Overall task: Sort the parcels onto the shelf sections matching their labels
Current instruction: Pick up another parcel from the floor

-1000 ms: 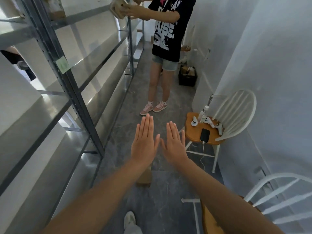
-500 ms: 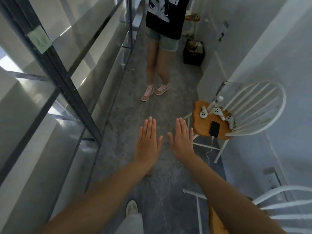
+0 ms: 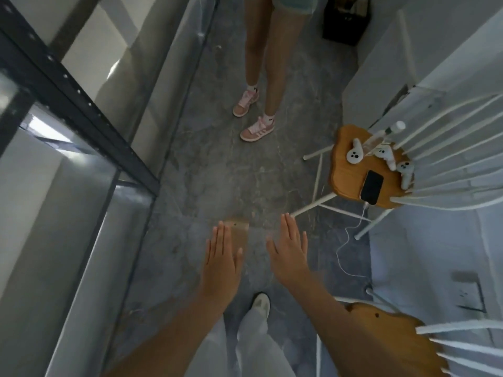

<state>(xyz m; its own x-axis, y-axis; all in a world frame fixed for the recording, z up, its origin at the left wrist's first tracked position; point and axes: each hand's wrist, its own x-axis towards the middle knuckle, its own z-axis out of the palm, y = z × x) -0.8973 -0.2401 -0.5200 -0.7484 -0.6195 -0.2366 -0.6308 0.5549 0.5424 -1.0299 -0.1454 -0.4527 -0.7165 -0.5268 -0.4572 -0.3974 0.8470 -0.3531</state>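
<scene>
Parcel: one brown parcel [image 3: 239, 233] on the floor [image 3: 217, 172], partly behind the left hand's fingertips.
Hands: two; left hand [image 3: 221, 258] and right hand [image 3: 290, 253] flat, fingers straight, apart, holding nothing.
Shelf: one metal shelf [image 3: 81, 104], left of the parcel.
Chairs: two; far chair [image 3: 381, 170], right of the parcel, carries one phone [image 3: 372, 187] and three white controllers [image 3: 353, 155].
Bystander: one, two pink shoes [image 3: 254, 121], beyond the parcel.

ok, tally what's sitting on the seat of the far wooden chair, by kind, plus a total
White handheld controllers: 3
Black smartphone, plugged into a white cable: 1
Clear plastic bottle with a white cap: 1
Total: 5, all on the orange-brown wooden chair seat
</scene>
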